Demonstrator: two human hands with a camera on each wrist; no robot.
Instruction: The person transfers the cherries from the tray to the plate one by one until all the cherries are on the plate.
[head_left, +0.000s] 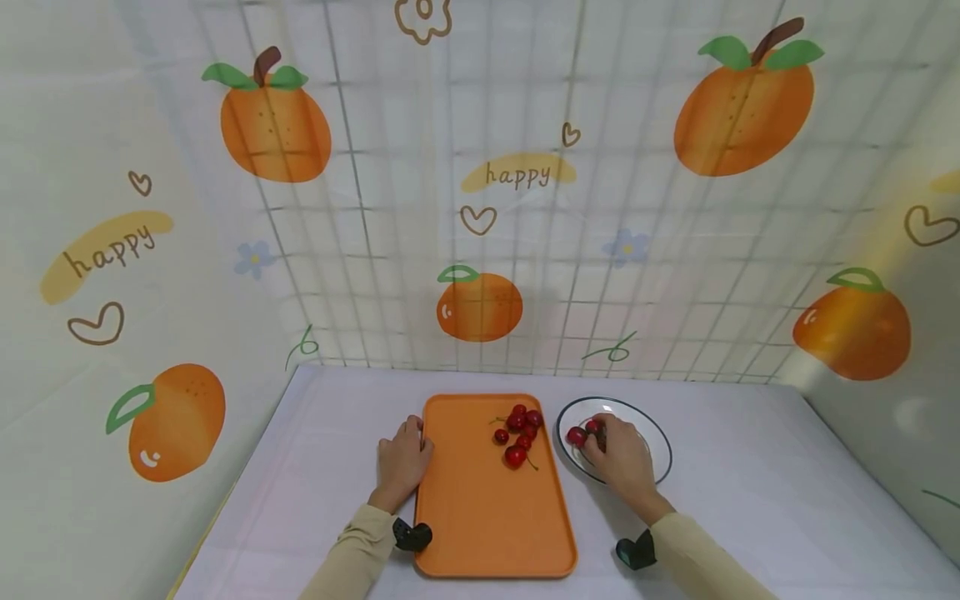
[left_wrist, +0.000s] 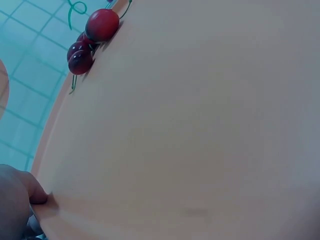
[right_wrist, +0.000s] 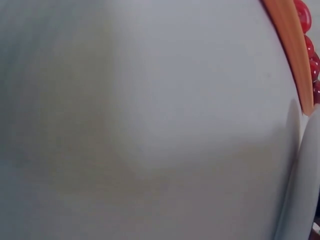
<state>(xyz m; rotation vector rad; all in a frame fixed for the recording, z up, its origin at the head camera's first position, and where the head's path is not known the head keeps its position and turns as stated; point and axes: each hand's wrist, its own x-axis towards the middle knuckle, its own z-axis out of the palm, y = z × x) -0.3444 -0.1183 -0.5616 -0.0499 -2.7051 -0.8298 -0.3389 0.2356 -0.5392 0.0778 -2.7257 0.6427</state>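
Observation:
My left hand [head_left: 403, 458] grips the left rim of an orange tray [head_left: 487, 525], its thumb lapping over the edge in the left wrist view. Several dark red cherries [head_left: 516, 455], some with green stems, lie in the tray's upper right part. To the right of the tray is a white plate [head_left: 656, 433] with a dark rim. Over this plate my right hand [head_left: 626, 458] has its thumb and fingers curled round a cherry [head_left: 594, 426]. Another cherry [head_left: 576, 437] shows beside the thumb. The hand hides part of the plate's middle.
A white table [head_left: 337, 417] carries the tray and plate, which stand close side by side. Behind it hangs a pale curtain [head_left: 405, 250] printed with oranges, in front of a wire grid. Dark wrist devices [head_left: 412, 536] sit at both sleeves.

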